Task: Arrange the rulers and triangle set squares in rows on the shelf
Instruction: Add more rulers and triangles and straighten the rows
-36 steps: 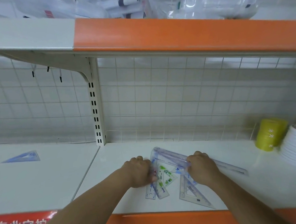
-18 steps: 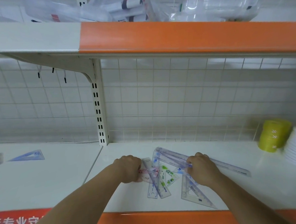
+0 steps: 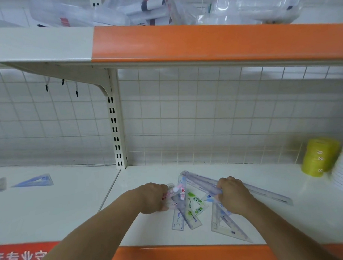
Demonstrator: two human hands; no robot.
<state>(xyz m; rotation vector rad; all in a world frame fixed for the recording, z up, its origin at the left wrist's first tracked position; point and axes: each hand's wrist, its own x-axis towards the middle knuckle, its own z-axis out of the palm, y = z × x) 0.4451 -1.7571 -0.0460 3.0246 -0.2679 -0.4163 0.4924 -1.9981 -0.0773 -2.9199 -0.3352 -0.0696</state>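
Clear-plastic pile (image 3: pixel 194 207) unsorted on shelf (image 3: pixel 300 218) | left grip (image 3: pixel 153 197) holds pink-printed piece (image 3: pixel 174 190) | right grip (image 3: pixel 234 198) clasps long ruler (image 3: pixel 266 193) | rows not formed yet

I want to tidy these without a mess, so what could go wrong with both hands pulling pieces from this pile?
1. The long ruler gripped by the right hand crosses other pieces in the pile; pulling it may drag them askew.
2. The clear set square lies near the front edge of the shelf; a nudge could slide it off.
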